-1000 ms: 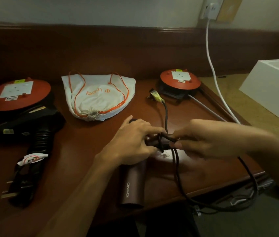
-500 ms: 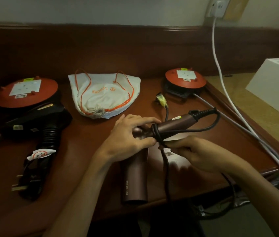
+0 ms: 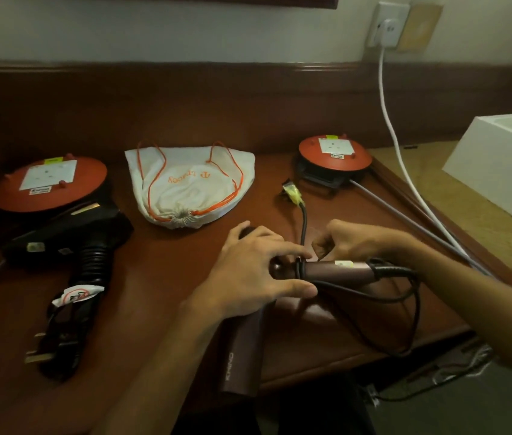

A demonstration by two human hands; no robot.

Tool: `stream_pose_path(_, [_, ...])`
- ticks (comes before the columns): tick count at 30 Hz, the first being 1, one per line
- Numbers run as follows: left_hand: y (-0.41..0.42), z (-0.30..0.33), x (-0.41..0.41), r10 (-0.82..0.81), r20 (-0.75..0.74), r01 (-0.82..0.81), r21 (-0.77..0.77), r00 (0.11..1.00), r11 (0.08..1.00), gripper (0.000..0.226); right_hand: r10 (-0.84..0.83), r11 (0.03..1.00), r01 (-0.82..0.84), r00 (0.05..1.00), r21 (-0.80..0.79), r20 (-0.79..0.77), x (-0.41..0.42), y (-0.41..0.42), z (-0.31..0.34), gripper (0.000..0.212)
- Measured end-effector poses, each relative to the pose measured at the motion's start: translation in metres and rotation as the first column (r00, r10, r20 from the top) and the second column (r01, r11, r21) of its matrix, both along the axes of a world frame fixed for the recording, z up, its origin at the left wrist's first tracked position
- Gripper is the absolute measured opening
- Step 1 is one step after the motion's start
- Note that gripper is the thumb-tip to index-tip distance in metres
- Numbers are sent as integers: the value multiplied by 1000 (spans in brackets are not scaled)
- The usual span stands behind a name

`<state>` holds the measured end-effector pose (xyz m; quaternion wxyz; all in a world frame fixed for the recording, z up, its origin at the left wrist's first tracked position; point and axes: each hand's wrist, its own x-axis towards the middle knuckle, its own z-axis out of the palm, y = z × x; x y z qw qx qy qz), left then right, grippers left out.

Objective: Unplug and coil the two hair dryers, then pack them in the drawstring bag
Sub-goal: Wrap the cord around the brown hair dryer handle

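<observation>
So you're working at the center of the frame: your left hand (image 3: 248,271) is gripping the brown hair dryer (image 3: 242,350) where barrel meets handle, thumb and fingers wrapped around it. Your right hand (image 3: 348,243) is sitting just behind the handle, fingers curled and pinching the black cord (image 3: 370,296), which is already looping around the handle and trailing off the front edge of the wooden desk (image 3: 154,293). Its plug (image 3: 292,193) is lying loose above your hands, near the red cable reel (image 3: 334,155) at upper right. The black hair dryer (image 3: 69,240) is lying at left, cord bundled against its handle, touching a second red reel (image 3: 49,183). The drawstring bag (image 3: 188,186) is lying flat at upper center, cinched closed.
</observation>
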<state>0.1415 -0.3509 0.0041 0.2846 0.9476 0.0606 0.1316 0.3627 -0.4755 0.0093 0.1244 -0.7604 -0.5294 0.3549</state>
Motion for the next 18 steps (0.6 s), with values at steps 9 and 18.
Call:
stream_pose_path(9, [-9, 11, 12, 88, -233, -43, 188, 968, 981, 70, 79, 997, -79, 990, 3, -116, -41, -8, 78, 27])
stream_pose_path(18, [-2, -1, 5, 134, -81, -129, 64, 988, 990, 51, -123, 992, 116, 984, 57, 130, -88, -36, 94, 5])
